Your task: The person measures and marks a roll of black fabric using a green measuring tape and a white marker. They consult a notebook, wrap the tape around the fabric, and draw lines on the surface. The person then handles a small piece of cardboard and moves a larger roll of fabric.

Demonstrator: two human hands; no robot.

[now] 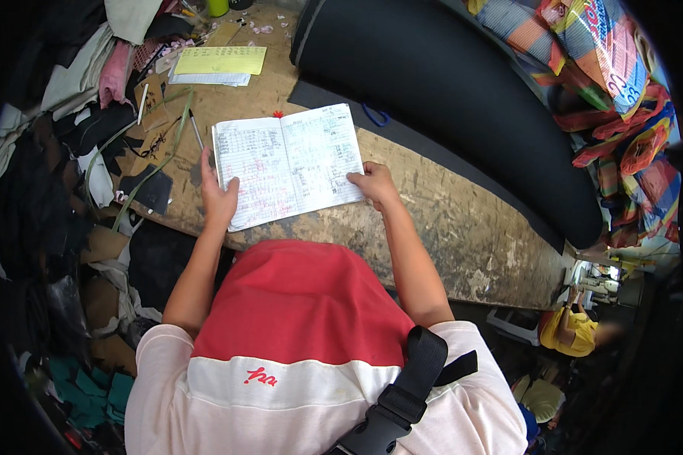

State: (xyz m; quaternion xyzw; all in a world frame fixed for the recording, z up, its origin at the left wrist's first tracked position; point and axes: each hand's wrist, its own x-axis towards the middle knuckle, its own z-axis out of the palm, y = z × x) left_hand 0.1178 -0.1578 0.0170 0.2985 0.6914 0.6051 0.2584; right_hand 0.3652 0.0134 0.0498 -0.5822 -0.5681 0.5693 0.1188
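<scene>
through the head view, i see the open notebook (322,163) over the tabletop (470,258), just beyond the person's red-fronted shirt (303,303). the left hand (220,201) has its grip clamped on the notebook's left edge, thumb on the page; the right hand (376,184) has its grip closed on the right edge, thumb above and the other fingers mostly hidden.

as far as i can judge, the opening is done: both pages lie spread, facing the person, with handwriting on each. neither hand holds a pen, so i see no writing under way, and the notebook is neither closed nor let go. a pen (196,129) lies just left of it, yellow paper (220,61) sits farther off on the far left, and a large black roll (432,91) stretches along the far right.
</scene>
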